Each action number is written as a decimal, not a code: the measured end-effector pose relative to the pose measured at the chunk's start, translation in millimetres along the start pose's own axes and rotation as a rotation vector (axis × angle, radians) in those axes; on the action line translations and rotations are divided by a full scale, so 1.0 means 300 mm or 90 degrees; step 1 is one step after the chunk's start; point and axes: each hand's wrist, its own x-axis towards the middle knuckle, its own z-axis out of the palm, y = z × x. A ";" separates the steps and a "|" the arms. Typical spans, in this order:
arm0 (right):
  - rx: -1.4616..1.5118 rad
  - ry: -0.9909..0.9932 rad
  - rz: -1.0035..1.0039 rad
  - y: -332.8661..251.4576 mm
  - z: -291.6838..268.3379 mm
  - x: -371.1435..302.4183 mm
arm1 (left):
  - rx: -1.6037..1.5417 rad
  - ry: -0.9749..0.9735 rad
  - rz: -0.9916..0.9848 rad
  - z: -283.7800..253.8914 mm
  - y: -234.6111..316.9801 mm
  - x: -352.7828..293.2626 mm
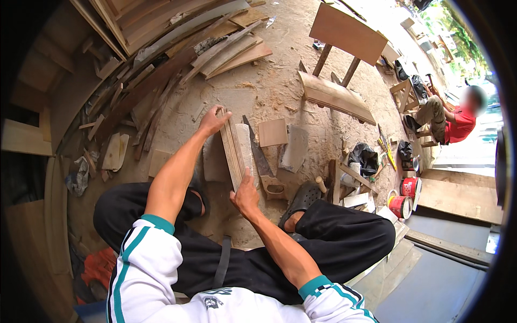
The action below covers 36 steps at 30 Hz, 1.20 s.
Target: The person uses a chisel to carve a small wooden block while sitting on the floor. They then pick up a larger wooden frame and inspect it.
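A narrow wooden plank (232, 146) stands on its long edge on the sawdust-covered ground between my legs. My left hand (213, 122) grips its far end from above. My right hand (245, 195) holds its near end, fingers pressed against the side. A grey flat stone slab (245, 141) lies just right of the plank. A handsaw (260, 161) with a wooden handle rests on the ground beside the slab, apart from both hands.
Piled planks and offcuts (177, 48) lie to the far left. A curved wooden bench piece (336, 97) and a board on legs (347, 32) stand ahead. Red paint cans (401, 204), scrap blocks and a black bag sit right. A person in a red shirt (458, 124) sits far right.
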 end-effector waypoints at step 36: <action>-0.038 0.007 0.034 -0.016 0.022 0.019 | 0.041 0.260 0.100 0.144 -0.050 0.014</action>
